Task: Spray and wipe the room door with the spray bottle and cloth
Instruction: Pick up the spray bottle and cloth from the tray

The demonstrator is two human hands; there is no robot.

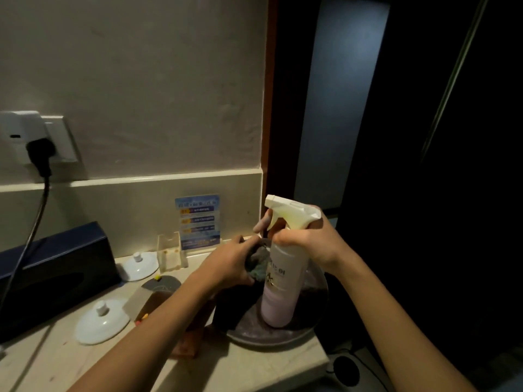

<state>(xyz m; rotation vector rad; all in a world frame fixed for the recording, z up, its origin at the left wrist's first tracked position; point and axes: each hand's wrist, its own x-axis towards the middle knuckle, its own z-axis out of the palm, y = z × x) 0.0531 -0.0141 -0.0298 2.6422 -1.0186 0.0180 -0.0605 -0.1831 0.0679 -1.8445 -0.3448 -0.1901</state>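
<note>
Head camera looks down along both my arms to the counter (254,369). My right hand (308,239) is wrapped round the neck of the spray bottle (280,284), one finger reaching out by the trigger. The bottle is upright over the round dark tray (283,336). My left hand (232,264) curls round the crumpled cloth (259,261), just beside the bottle. Two white lids (103,321) lie further left.

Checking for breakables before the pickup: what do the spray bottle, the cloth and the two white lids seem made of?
The spray bottle looks like smooth translucent plastic, with pinkish liquid showing through; its trigger head is white plastic. The cloth is soft crumpled fabric, matte grey-green. The white lids are probably glazed ceramic, glossy with soft highlights; plastic is possible.
</note>
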